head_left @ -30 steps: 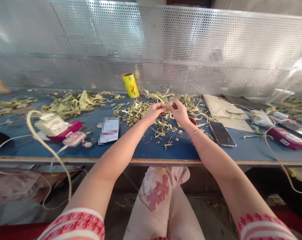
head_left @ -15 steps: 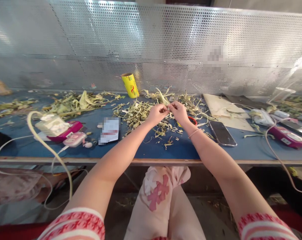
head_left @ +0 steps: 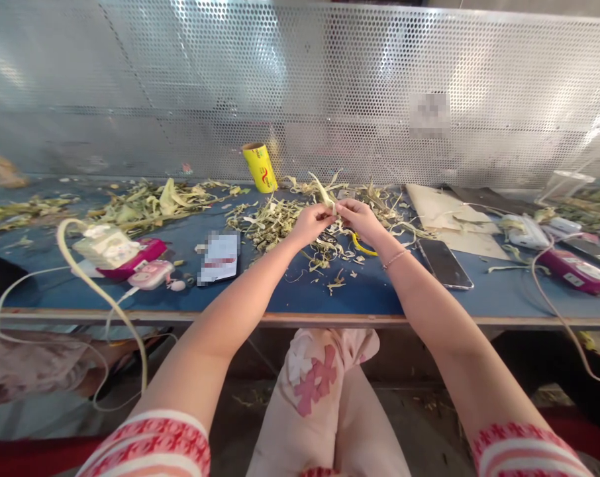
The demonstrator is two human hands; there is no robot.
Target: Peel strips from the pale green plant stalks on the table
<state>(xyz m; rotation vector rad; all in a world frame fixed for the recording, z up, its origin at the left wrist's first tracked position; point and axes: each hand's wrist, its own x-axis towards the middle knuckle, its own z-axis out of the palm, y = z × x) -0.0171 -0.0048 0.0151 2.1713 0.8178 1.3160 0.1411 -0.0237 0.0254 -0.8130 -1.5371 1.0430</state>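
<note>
Over a loose heap of pale green and yellowish leaf strips [head_left: 275, 222] on the blue table, my left hand [head_left: 310, 224] and my right hand [head_left: 358, 217] meet fingertip to fingertip. Between them a pale green leaf [head_left: 321, 191] sticks up and to the left; the fingers of both hands are pinched on its lower end. Just below my right hand, a yellow ring-shaped handle [head_left: 363, 246] shows among the scraps. The exact hold of the fingertips is too small to make out.
A yellow tube [head_left: 259, 167] stands tilted behind the heap. Phones lie at left [head_left: 220, 258] and right [head_left: 445, 264]. Brown card [head_left: 444, 215] is at the back right. Cables and a power bank [head_left: 151, 273] are at left, beside more leaves [head_left: 153, 205]. A perforated metal panel [head_left: 320, 86] rises behind.
My right hand and wrist have turned and shifted slightly right. The yellow handle shows more, and the red one is no longer visible. The leaf remains between both hands.
</note>
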